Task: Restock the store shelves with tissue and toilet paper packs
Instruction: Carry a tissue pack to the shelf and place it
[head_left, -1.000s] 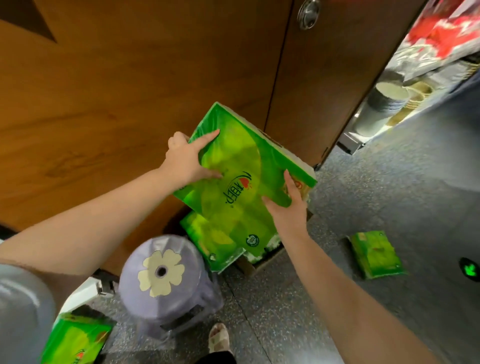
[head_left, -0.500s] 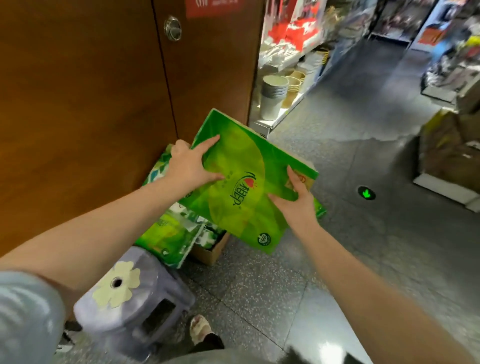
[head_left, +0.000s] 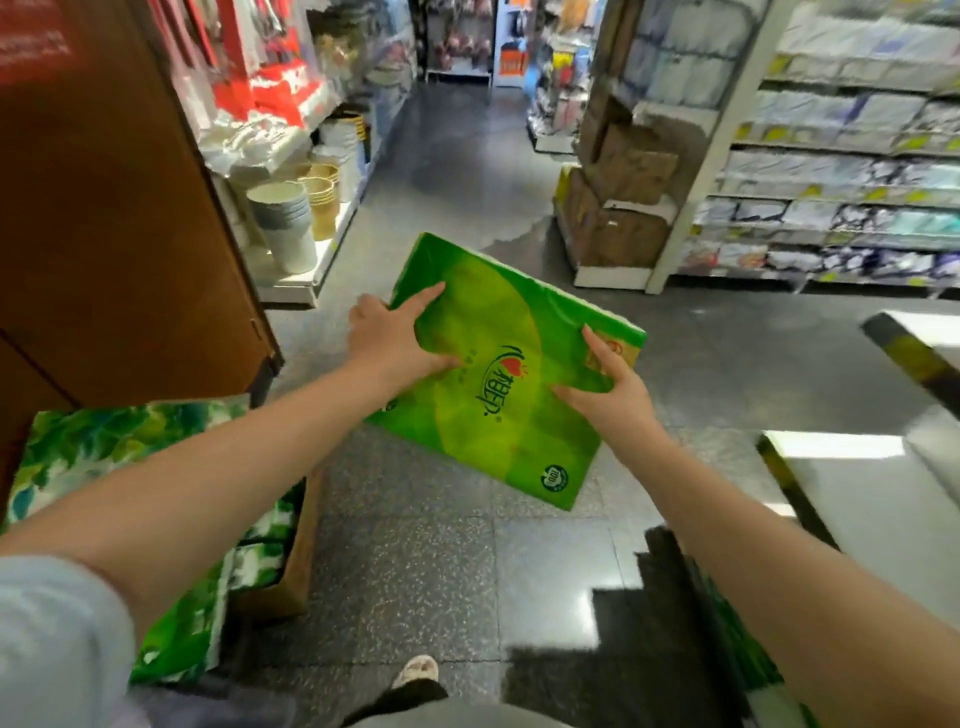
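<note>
A person holds a big green pack of tissues (head_left: 498, 374) up in the air, out in front, above the shiny gray floor (head_left: 415, 571). The pack is tilted, with one corner pointing down. The left hand (head_left: 389, 338) holds the left edge of the pack. Its first finger lies straight and points along the top of the pack, and its thumb lies flat on the front lower down, so these two are spread wide apart. The other fingers are behind the pack, so I cannot tell how they lie. The right hand (head_left: 608, 389) holds the right side of the pack, with the first finger pointing up along the front and the thumb pressed on the front. Its other fingers are hidden too. Down on the left is a cardboard box (head_left: 291, 571) with more green packs (head_left: 104, 457) in it, next to a brown wooden door (head_left: 114, 208). Stacks of cups (head_left: 285, 223) stand on a low shelf past the door. On the right, shelves (head_left: 831, 182) are full of pale packs, but they look blurry.
</note>
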